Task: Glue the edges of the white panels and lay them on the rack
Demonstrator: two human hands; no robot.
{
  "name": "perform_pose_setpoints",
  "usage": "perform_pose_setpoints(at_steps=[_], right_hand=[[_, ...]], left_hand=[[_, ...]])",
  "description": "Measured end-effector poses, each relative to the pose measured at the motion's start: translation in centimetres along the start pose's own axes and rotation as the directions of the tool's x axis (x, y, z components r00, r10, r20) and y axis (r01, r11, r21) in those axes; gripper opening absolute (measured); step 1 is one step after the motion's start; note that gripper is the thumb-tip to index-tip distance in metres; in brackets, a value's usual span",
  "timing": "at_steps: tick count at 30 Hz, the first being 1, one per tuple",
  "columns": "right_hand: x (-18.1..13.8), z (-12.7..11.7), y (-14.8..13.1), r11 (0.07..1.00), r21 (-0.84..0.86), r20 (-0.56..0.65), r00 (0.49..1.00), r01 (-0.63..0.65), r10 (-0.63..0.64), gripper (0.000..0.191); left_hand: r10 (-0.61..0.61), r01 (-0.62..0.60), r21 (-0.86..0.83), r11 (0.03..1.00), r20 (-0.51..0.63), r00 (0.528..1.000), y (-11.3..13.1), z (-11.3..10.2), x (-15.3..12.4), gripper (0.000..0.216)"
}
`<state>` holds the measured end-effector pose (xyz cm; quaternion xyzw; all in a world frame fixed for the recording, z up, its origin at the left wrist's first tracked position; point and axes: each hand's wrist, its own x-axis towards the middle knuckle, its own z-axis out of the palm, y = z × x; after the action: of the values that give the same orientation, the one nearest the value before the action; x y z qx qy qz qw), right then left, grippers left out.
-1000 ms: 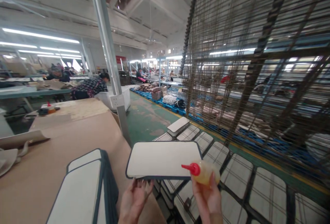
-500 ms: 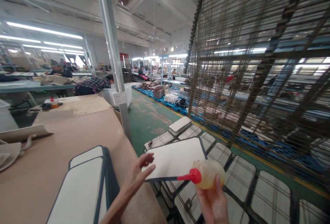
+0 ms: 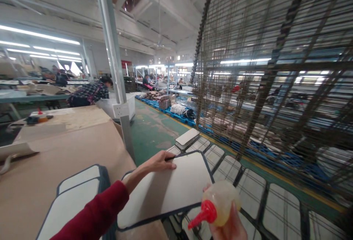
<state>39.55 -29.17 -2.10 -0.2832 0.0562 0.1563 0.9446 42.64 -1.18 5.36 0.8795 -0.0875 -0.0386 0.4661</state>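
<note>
A white rectangular panel with a dark edge (image 3: 168, 188) lies tilted over the table's right edge. My left hand (image 3: 158, 162), on a red-sleeved arm, reaches across it and grips its far edge with curled fingers. My right hand (image 3: 230, 227) at the bottom is wrapped round a squeeze bottle of yellowish glue (image 3: 219, 203) with a red nozzle that points down and left, just off the panel's near right corner. A stack of similar white panels (image 3: 74, 196) sits on the brown table (image 3: 55, 151) to the left.
A wire rack (image 3: 270, 67) of many shelves rises on the right. Below it, trays with white panels (image 3: 226, 166) lie in a row, and one panel stack (image 3: 187, 138) sits farther off. A steel post (image 3: 113, 59) stands at the table's corner. People work at distant tables.
My left hand let go of the panel's near edge, reached over it and took its far edge. The panel came nearer and lower. The glue bottle dropped slightly, nozzle now tilted down.
</note>
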Motion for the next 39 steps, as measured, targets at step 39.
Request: perform_pose_setpoints(at_steps=[39], right_hand=[[0.3, 7.4, -10.5, 0.677, -0.4, 0.428, 0.779, 0.618, -0.459, 0.066]], left_hand=[[-0.017, 0.063, -0.159, 0.985, 0.275, 0.961, 7.0, -3.9, -11.4, 0.046]])
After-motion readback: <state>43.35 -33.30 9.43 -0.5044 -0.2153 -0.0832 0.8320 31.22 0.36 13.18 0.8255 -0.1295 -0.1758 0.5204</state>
